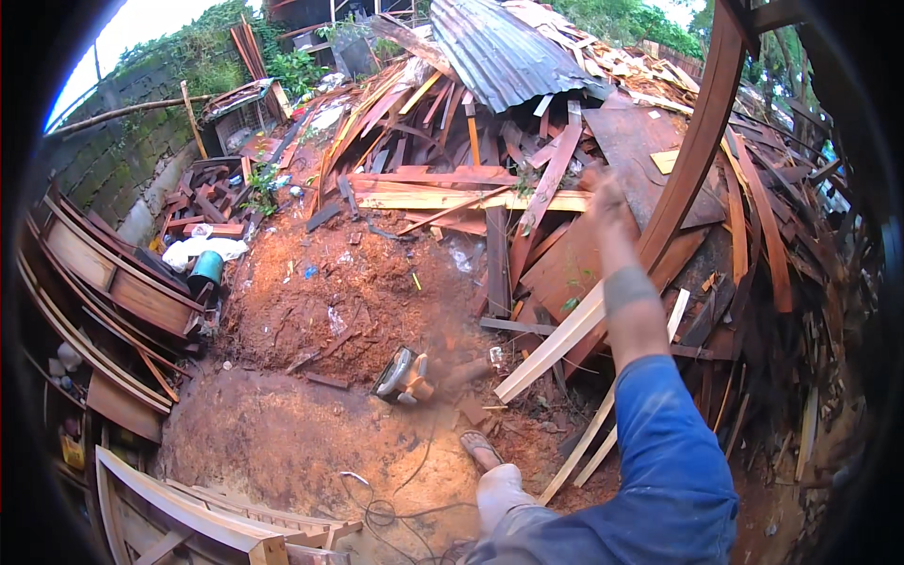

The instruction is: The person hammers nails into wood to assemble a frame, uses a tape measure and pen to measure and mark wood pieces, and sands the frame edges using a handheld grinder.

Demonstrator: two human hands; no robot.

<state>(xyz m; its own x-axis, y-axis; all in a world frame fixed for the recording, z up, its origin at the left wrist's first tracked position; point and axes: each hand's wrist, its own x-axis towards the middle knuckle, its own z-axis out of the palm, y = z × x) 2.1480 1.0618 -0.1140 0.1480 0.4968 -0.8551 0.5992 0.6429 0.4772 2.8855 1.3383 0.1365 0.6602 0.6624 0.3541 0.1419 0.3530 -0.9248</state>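
My right arm, in a blue sleeve, stretches forward over the wood pile. My right hand (610, 200) is at its far end, smeared by motion, so I cannot make out its fingers. Close by on its right, a long reddish plank (692, 169) slants from the upper right down toward the ground, partly covered by my arm; whether the hand touches it is unclear. My left hand is not in view. A corded power saw (403, 375) with a tan body lies on the ground ahead of my sandalled foot (480, 450). Brown blur shows beside the saw.
Planks and offcuts (556, 245) heap up ahead, topped by a corrugated metal sheet (508, 56). Curved wooden frames (113, 282) stack along the left, near a teal bucket (205, 271). Another wooden frame (188, 504) lies at lower left. A cord (381, 513) coils on the ground.
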